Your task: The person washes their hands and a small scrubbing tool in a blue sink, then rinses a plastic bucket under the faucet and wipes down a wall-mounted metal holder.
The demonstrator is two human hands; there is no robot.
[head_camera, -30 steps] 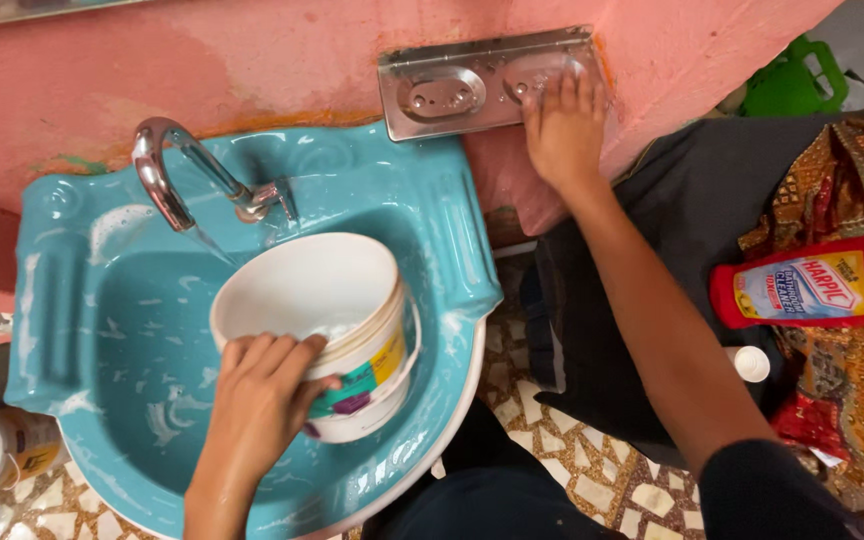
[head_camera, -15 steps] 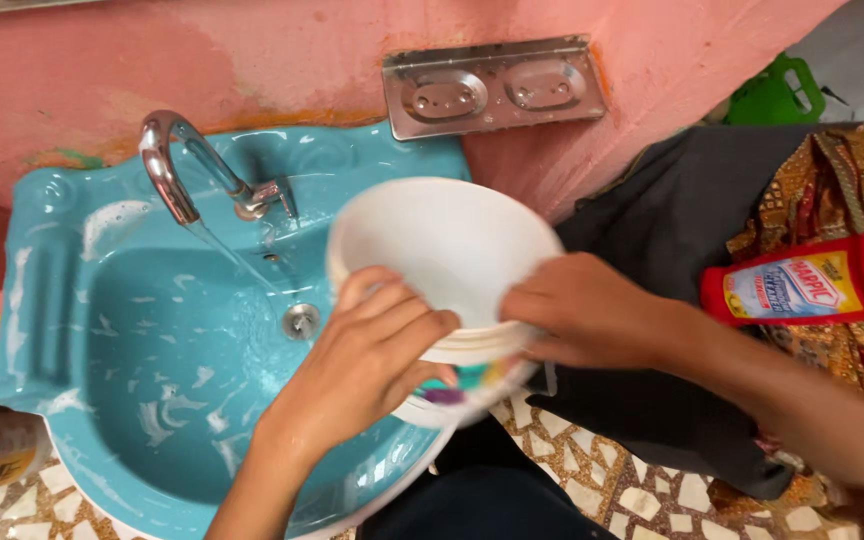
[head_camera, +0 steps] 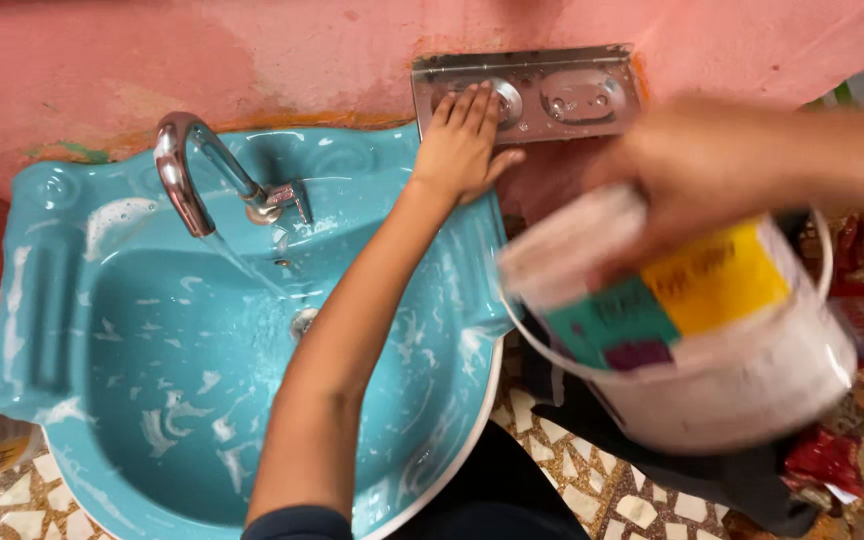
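The left hand (head_camera: pixel 464 143) lies flat and open, fingers spread, against the metal soap holder (head_camera: pixel 532 92) fixed to the pink plastered wall (head_camera: pixel 252 55); its forearm crosses the right half of the turquoise washbasin (head_camera: pixel 62 330). The right hand (head_camera: pixel 697 175), motion-blurred, grips the white plastic bucket (head_camera: pixel 722 350) at its upper side, holding it tilted in the air to the right of the basin, clear of the rim. The bucket carries a yellow, teal and purple label and a thin wire handle. A chrome tap (head_camera: pixel 187 175) runs water into the basin, whose inner surface is streaked with white foam. A mosaic stone floor (head_camera: pixel 642 510) lies below, with dark cloth (head_camera: pixel 742 480) under the bucket.
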